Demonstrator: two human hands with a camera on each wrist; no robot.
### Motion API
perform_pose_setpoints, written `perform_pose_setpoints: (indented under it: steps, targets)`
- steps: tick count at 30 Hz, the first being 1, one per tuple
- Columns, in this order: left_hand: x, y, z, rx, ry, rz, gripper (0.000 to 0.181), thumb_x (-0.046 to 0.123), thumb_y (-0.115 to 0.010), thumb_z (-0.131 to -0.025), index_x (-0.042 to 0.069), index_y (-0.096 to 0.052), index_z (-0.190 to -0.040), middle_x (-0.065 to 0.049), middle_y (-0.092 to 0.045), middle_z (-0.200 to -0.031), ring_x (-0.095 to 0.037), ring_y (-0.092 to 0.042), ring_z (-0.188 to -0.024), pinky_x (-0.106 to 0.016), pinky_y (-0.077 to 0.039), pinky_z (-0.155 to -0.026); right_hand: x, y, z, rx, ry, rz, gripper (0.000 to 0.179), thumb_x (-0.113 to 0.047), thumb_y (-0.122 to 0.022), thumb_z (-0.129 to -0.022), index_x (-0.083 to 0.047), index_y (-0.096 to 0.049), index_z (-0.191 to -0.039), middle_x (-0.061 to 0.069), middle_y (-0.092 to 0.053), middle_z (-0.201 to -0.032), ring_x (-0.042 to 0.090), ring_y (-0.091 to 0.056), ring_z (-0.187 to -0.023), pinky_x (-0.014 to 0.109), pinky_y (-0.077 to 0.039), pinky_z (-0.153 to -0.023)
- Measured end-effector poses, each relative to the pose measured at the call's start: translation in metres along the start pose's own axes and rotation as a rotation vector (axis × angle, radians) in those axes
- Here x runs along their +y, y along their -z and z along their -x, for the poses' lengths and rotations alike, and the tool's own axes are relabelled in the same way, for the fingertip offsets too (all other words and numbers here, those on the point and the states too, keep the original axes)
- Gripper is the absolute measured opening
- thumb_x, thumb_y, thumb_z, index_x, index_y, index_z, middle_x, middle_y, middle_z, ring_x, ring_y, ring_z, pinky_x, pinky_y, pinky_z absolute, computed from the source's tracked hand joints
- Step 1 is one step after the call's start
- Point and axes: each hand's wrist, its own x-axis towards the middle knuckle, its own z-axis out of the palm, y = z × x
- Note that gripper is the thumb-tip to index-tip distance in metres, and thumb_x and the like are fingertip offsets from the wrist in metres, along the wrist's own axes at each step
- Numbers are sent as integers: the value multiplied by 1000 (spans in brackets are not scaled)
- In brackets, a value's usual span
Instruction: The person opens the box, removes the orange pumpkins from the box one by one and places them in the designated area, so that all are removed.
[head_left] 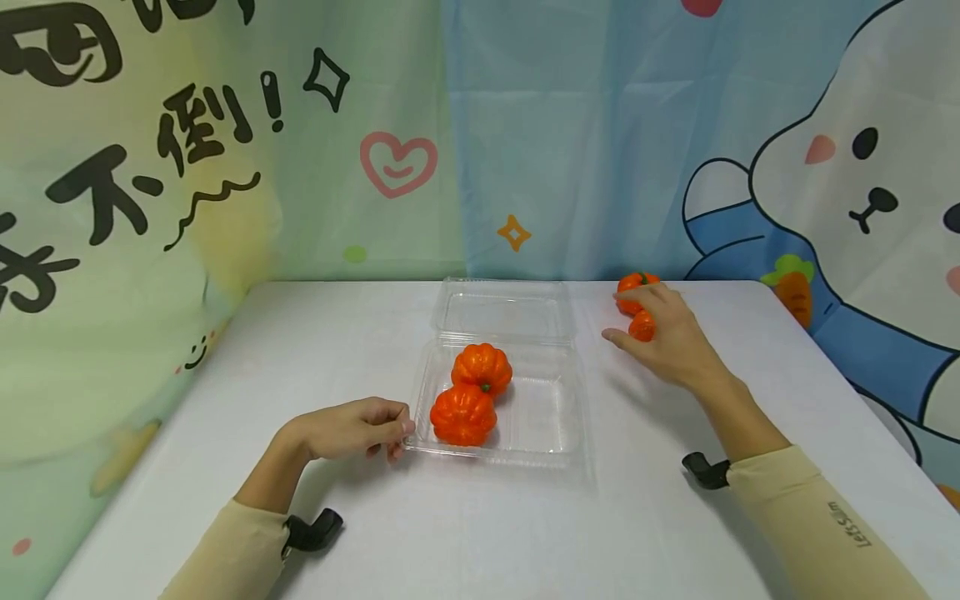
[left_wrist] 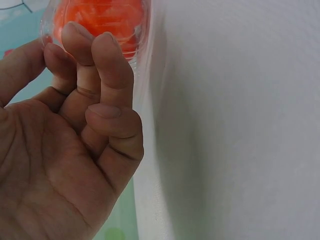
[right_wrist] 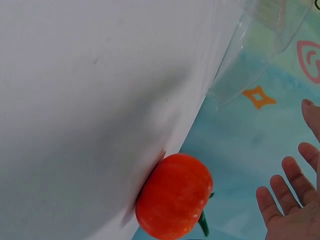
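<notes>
A clear plastic clamshell box [head_left: 540,408] lies with its lid [head_left: 502,310] folded back. Two small orange pumpkins fill its left side, one [head_left: 482,369] behind the other [head_left: 462,415]. At the box's front left corner, my left hand [head_left: 348,429] pinches the rim between thumb and finger; its other fingers curl loosely in the left wrist view. My right hand [head_left: 671,337], fingers spread, hovers by two more orange pumpkins, a rear one [head_left: 636,283] and a nearer one [head_left: 642,326] partly hidden by the hand. In the right wrist view a green-stemmed pumpkin [right_wrist: 175,195] stands apart from the fingers.
The white table [head_left: 375,517] ends at a printed cloth backdrop [head_left: 525,142] just behind the lid. A black wrist mount [head_left: 315,531] sticks out from the left sleeve, another [head_left: 707,471] from the right.
</notes>
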Motion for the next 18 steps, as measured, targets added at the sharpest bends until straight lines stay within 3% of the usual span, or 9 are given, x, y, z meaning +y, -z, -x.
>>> perform_pose_setpoints:
  steps: [8, 14, 18]
  targets:
    - [-1, 0, 0, 2, 2, 3, 30, 24, -50, -109, 2, -58, -90, -6, -63, -82, -22, -53, -77, -26, -42, -66, -8, -10, -2, -1, 55, -34, 51, -20, -83, -87, -4, -63, -131, 18, -58, -125, 37, -52, -114, 61, -46, -95]
    - [-1, 0, -1, -1, -3, 3, 31, 25, -51, -109, 2, -58, -90, -6, -63, -82, -22, -53, -77, -27, -42, -66, -15, -16, -3, -31, 72, -75, 50, -21, -82, -88, -8, -63, -132, 14, -57, -132, 36, -47, -127, 62, -42, -102]
    - [-1, 0, 0, -1, -1, 2, 31, 25, -51, -109, 2, -58, -89, -6, -63, -81, -21, -52, -76, -26, -42, -66, -18, -20, -6, -33, 120, -77, 49, -21, -83, -87, -7, -64, -131, 14, -60, -130, 35, -49, -126, 59, -42, -103]
